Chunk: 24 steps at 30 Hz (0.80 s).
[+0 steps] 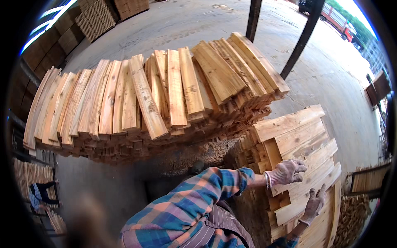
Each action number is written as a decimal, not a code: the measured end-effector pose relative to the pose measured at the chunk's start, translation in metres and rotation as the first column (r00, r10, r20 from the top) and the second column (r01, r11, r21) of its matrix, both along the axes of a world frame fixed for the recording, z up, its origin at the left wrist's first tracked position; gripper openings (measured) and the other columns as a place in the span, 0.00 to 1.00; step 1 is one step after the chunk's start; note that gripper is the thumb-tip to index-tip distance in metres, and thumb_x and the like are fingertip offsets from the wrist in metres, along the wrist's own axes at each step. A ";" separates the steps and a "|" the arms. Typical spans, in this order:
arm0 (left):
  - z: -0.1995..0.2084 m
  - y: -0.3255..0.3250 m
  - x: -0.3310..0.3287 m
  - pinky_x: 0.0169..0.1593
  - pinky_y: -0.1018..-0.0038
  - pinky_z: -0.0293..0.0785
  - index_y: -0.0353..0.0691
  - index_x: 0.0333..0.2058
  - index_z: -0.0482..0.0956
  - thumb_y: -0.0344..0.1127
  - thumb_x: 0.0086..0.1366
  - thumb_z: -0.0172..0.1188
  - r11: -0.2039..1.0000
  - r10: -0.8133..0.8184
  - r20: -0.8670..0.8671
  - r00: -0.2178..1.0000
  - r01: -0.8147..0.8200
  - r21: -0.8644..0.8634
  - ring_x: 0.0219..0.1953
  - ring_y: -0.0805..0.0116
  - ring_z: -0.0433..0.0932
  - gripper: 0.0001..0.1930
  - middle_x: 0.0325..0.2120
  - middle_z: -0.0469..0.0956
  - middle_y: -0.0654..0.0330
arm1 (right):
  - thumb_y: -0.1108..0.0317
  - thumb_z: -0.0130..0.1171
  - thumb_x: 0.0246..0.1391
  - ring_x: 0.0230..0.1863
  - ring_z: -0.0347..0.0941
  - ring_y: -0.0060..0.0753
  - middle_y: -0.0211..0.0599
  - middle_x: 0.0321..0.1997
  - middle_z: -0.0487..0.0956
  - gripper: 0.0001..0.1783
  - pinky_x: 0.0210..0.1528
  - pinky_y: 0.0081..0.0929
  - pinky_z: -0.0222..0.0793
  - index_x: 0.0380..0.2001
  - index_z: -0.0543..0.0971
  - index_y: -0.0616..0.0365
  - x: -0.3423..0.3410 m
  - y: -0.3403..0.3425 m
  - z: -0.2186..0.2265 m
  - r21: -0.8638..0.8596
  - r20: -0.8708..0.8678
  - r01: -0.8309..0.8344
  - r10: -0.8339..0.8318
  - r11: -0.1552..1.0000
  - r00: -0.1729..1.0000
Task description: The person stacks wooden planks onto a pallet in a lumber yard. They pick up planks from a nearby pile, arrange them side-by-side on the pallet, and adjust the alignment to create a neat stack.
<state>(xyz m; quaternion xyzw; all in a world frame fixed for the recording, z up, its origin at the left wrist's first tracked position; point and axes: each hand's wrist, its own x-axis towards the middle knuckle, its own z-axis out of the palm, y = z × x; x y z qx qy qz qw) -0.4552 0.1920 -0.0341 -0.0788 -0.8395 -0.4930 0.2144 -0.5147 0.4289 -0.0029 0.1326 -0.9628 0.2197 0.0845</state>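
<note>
My left hand (288, 171), in a pale knitted work glove, reaches over a stack of wooden boards (300, 136) on the right. Its fingers are stretched out and somewhat apart, with nothing held. Below it in the view is my right hand (315, 204), gloved too, its fingers spread over the same stack. Under and between the two hands lies a pale wooden board (308, 182); whether either palm touches it I cannot tell. The boards lie side by side at a slant, and some ends stick out unevenly on the near side.
A long, high pile of planks (178, 91) stands ahead and to the left, with sawdust (198, 155) at its foot. Dark metal posts (304, 39) rise beyond. Another person (39, 196) bends by stacked wood at far left. A red truck (337, 20) stands outside.
</note>
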 end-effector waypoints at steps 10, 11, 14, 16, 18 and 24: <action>-0.010 -0.191 0.310 0.63 0.64 0.66 0.30 0.61 0.63 0.50 0.60 0.66 0.213 0.794 0.378 0.476 -0.800 0.561 0.62 0.53 0.67 0.38 0.61 0.65 0.42 | 0.52 0.62 0.50 0.55 0.74 0.51 0.56 0.55 0.75 0.46 0.56 0.42 0.70 0.68 0.56 0.58 0.134 -0.379 -0.027 -0.333 0.468 -0.692 0.750 0.640 0.468; -0.011 -0.203 0.316 0.65 0.64 0.64 0.25 0.62 0.60 0.49 0.59 0.68 0.183 0.821 0.352 0.449 -0.792 0.582 0.64 0.51 0.65 0.42 0.62 0.64 0.41 | 0.51 0.60 0.51 0.58 0.72 0.51 0.58 0.58 0.73 0.46 0.57 0.44 0.69 0.69 0.55 0.59 0.136 -0.410 -0.038 -0.345 0.480 -0.712 0.766 0.612 0.427; -0.020 -0.245 0.302 0.64 0.66 0.64 0.25 0.62 0.59 0.54 0.59 0.66 0.260 0.909 0.240 0.340 -0.915 0.310 0.63 0.51 0.66 0.45 0.62 0.64 0.42 | 0.43 0.58 0.55 0.58 0.71 0.52 0.57 0.61 0.71 0.45 0.58 0.43 0.69 0.68 0.57 0.58 0.150 -0.490 -0.070 -0.332 0.678 -0.631 0.642 0.701 0.356; -0.027 -0.282 0.283 0.62 0.67 0.67 0.28 0.63 0.59 0.56 0.59 0.64 0.186 0.942 0.271 0.198 -0.980 0.072 0.62 0.51 0.67 0.44 0.62 0.64 0.42 | 0.45 0.61 0.54 0.55 0.73 0.50 0.55 0.60 0.72 0.44 0.56 0.41 0.71 0.68 0.58 0.51 0.157 -0.503 -0.086 -0.302 0.642 -0.629 0.641 0.716 0.421; -0.031 -0.313 0.270 0.60 0.65 0.70 0.33 0.64 0.59 0.56 0.60 0.62 0.161 0.837 0.542 0.069 -0.979 -0.123 0.60 0.51 0.70 0.42 0.61 0.65 0.43 | 0.52 0.63 0.54 0.50 0.75 0.45 0.53 0.57 0.74 0.43 0.45 0.38 0.76 0.69 0.58 0.49 0.160 -0.510 -0.096 -0.407 0.621 -0.515 0.642 0.754 0.450; -0.022 -0.327 0.251 0.59 0.62 0.72 0.39 0.65 0.56 0.43 0.56 0.68 -0.001 0.737 0.664 -0.124 -0.983 -0.182 0.57 0.51 0.72 0.42 0.62 0.63 0.44 | 0.59 0.61 0.54 0.39 0.78 0.37 0.44 0.51 0.78 0.40 0.33 0.29 0.76 0.68 0.59 0.51 0.147 -0.503 -0.123 -0.757 0.567 -0.286 0.809 0.587 0.159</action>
